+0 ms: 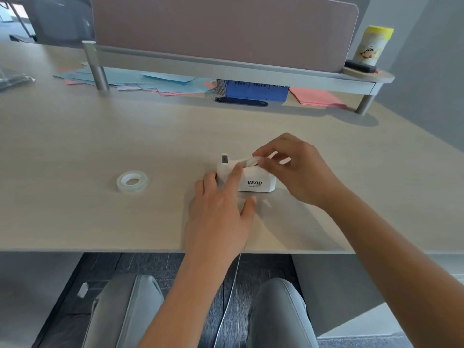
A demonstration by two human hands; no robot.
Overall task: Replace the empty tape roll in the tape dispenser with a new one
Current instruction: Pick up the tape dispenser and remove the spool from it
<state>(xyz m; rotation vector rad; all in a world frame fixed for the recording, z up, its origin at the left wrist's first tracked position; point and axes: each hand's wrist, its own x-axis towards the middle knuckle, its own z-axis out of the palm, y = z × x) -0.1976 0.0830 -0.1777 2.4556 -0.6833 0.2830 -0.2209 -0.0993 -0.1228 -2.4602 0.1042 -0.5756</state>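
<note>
A white tape dispenser (256,180) marked VIVID stands on the light wooden desk (100,217), its cutter end pointing left. My left hand (221,209) rests against the dispenser's left front, fingers on its side. Over the top of the dispenser my right hand (293,169) pinches a small whitish roll (247,160) between thumb and fingers. A full roll of clear tape (132,181) lies flat on the desk well to the left, apart from both hands.
A raised shelf (226,64) with a pink divider panel runs along the back. Under it lie blue and pink papers (140,80), a blue box (256,90) and a cable slot. A yellow-lidded canister (374,45) stands at the far right. My knees show below the desk edge.
</note>
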